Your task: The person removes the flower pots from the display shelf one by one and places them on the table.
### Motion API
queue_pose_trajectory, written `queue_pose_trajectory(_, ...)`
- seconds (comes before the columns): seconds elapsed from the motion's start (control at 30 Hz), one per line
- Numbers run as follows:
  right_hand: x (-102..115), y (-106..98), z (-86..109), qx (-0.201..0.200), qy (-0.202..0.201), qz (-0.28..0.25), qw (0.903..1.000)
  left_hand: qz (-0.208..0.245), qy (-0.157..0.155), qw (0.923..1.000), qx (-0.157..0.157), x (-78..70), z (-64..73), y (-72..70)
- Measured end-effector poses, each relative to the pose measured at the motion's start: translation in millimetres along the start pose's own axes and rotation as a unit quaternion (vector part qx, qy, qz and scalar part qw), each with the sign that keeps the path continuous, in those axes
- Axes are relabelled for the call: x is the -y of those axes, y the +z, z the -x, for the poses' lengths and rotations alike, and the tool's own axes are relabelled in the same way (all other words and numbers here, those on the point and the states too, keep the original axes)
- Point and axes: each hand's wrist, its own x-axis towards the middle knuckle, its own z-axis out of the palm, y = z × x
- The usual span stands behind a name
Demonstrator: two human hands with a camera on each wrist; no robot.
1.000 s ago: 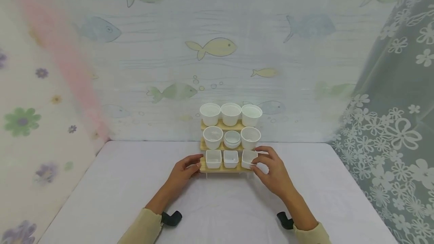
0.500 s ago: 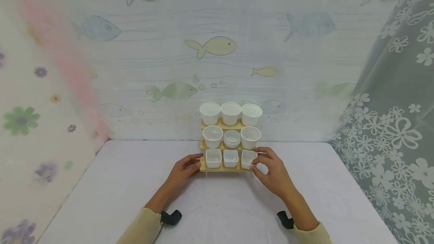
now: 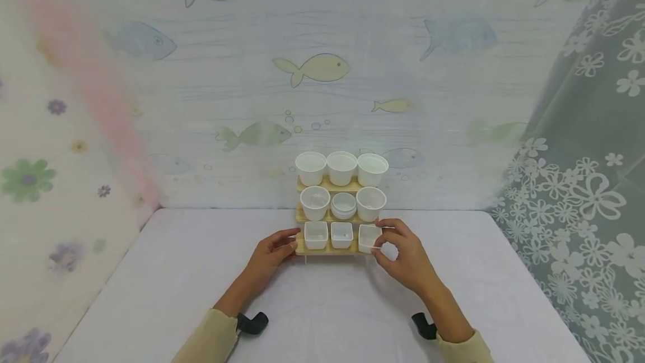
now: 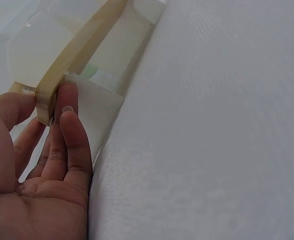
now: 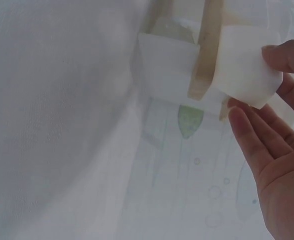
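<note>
A three-tier stand with pale wooden shelves (image 3: 327, 251) and clear legs holds white cups in rows. At the left end of the lowest shelf, my left hand (image 3: 269, 254) pinches the board (image 4: 61, 65) between thumb and fingers. On that shelf's right end sits a square white cup (image 3: 369, 237), which my right hand (image 3: 405, 256) grips at its outer side. The right wrist view shows the thumb on one face of this cup (image 5: 247, 65) and the fingertips by its lower edge. Two more square cups stand beside it, one left (image 3: 316, 235) and one central (image 3: 341, 234).
Two taller round cups (image 3: 314, 204) flank a small round bowl (image 3: 344, 206) on the middle shelf. Three round cups (image 3: 341, 168) line the top shelf. A white cloth covers the table (image 3: 322, 307), and a fish-print curtain (image 3: 322, 27) hangs close behind the stand.
</note>
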Motion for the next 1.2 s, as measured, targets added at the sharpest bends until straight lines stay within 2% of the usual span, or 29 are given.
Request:
queue_pose_trajectory(0.13,2,-2,0.0,0.016,0.010,0.008,0.9998,0.010,0.001,1.0000,0.002,2.1,-1.7,-1.4)
queue_pose_trajectory(0.5,2,-1,-1.4,0.039,0.006,-0.006,0.9992,0.025,0.006,0.9996,0.007,4.5,-7.1,-5.3)
queue_pose_trajectory(0.7,2,1,-3.1,0.051,-0.011,-0.015,0.9985,0.025,0.008,0.9996,0.011,3.5,-11.6,-7.6)
queue_pose_trajectory(1.0,5,-1,-3.9,0.085,-0.019,-0.038,0.9955,0.016,0.007,0.9998,0.010,3.5,-12.4,-8.1)
queue_pose_trajectory(1.2,5,-2,-3.9,0.092,-0.040,-0.052,0.9937,0.016,0.007,0.9998,0.010,2.6,-12.1,-8.1)
